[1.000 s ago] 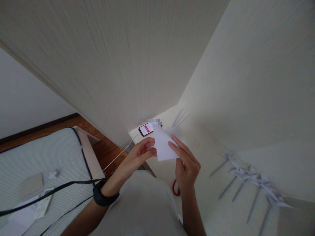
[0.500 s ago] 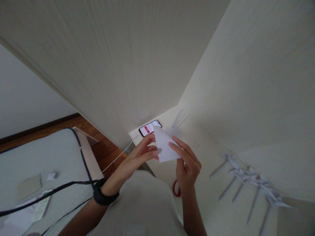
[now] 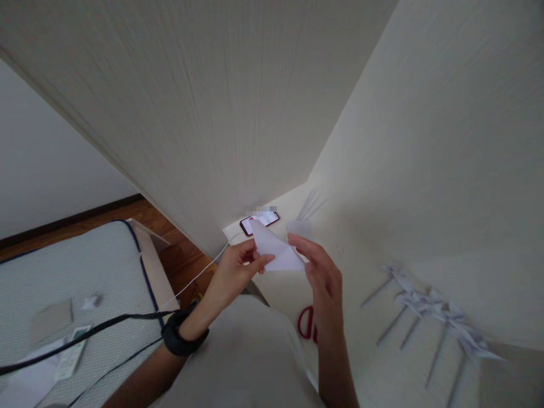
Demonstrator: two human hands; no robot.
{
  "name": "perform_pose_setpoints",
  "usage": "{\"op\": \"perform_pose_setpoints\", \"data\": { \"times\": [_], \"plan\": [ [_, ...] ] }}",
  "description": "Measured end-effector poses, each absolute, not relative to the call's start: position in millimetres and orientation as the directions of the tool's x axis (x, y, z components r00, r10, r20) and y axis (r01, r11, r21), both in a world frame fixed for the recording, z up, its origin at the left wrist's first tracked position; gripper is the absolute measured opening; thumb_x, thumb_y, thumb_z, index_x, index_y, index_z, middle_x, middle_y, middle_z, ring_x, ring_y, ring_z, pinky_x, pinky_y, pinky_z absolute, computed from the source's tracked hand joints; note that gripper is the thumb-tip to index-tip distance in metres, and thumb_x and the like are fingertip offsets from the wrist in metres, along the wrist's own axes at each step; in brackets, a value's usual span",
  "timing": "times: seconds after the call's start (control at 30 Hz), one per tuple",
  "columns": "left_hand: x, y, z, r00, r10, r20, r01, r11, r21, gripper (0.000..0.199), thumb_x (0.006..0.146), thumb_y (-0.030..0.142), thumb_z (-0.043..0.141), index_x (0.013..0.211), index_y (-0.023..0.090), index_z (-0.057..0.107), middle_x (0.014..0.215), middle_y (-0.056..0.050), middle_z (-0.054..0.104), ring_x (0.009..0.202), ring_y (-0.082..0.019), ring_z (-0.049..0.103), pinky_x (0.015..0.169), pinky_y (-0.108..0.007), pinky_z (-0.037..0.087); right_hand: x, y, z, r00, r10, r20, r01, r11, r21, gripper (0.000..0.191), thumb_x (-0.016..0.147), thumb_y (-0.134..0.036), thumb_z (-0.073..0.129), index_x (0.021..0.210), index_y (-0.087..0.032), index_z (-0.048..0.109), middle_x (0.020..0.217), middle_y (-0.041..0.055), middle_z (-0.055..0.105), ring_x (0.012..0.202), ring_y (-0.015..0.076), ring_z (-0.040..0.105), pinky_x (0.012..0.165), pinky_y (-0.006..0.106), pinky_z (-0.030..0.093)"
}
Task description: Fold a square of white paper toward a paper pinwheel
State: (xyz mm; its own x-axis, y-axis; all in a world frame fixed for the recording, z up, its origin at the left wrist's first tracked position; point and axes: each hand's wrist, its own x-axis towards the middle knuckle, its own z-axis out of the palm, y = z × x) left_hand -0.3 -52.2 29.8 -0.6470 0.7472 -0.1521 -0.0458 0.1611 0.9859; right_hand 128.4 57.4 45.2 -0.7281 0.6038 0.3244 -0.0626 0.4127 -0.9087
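A folded white paper (image 3: 278,249), roughly triangular, is held in the air over the near part of the white table (image 3: 280,292). My left hand (image 3: 240,269) pinches its left edge, thumb on the near face and fingers behind. At the paper's right side is my right hand (image 3: 321,266), its fingertips on the upper slanted edge and the lower right corner. Just beyond the paper lies a lit phone (image 3: 270,218), partly covered by the paper's tip. Red-handled scissors (image 3: 305,322) rest beside my right wrist, partly hidden by it.
Several folded paper pieces on thin sticks (image 3: 442,311) lie in a row at the right. Thin sticks (image 3: 306,205) and a small paper piece (image 3: 300,228) are near the corner. A white cable (image 3: 199,276) runs left past a mattress (image 3: 80,272). Walls rise behind the table.
The paper has shifted left and tilted. My left thumb has come onto its front face, and my right hand has turned, its fingers now at the edge. More of the scissors shows.
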Motion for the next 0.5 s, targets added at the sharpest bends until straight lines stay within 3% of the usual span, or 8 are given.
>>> {"op": "perform_pose_setpoints", "data": {
  "times": [0.13,0.23,0.5],
  "plan": [
    [3,-53,33,-0.571,0.812,-0.118,0.131,0.232,0.964,0.025,0.077,0.038,0.064,0.069,0.014,0.06,0.054,0.002,0.056,0.052,-0.011,0.051,0.053,-0.021,0.038,124,57,46,-0.801,0.576,0.164,0.093,0.391,-0.916,0.048,0.079,-0.027,0.063,0.125,-0.022,0.051,0.123,0.0076,0.061,0.112,0.02,0.058,0.094,0.034,0.048],
    [5,-54,34,-0.545,0.832,-0.103,0.181,0.236,0.955,0.026,0.08,0.039,0.06,0.072,0.015,0.06,0.052,0.003,0.052,0.049,-0.01,0.048,0.05,-0.02,0.035,121,56,42,-0.816,0.575,0.057,0.197,0.37,-0.908,0.034,0.076,-0.027,0.065,0.109,-0.02,0.059,0.104,0.0046,0.067,0.092,0.0178,0.063,0.08,0.029,0.051],
    [3,-57,29,-0.553,0.828,-0.088,0.135,0.194,0.972,0.021,0.082,0.036,0.06,0.088,0.017,0.061,0.055,0.006,0.047,0.05,-0.009,0.046,0.051,-0.019,0.034,120,58,32,-0.754,0.656,0.028,0.214,0.285,-0.934,0.018,0.079,-0.026,0.061,0.095,-0.018,0.063,0.081,0.0007,0.066,0.073,0.0142,0.06,0.065,0.022,0.046]
  ]
}}
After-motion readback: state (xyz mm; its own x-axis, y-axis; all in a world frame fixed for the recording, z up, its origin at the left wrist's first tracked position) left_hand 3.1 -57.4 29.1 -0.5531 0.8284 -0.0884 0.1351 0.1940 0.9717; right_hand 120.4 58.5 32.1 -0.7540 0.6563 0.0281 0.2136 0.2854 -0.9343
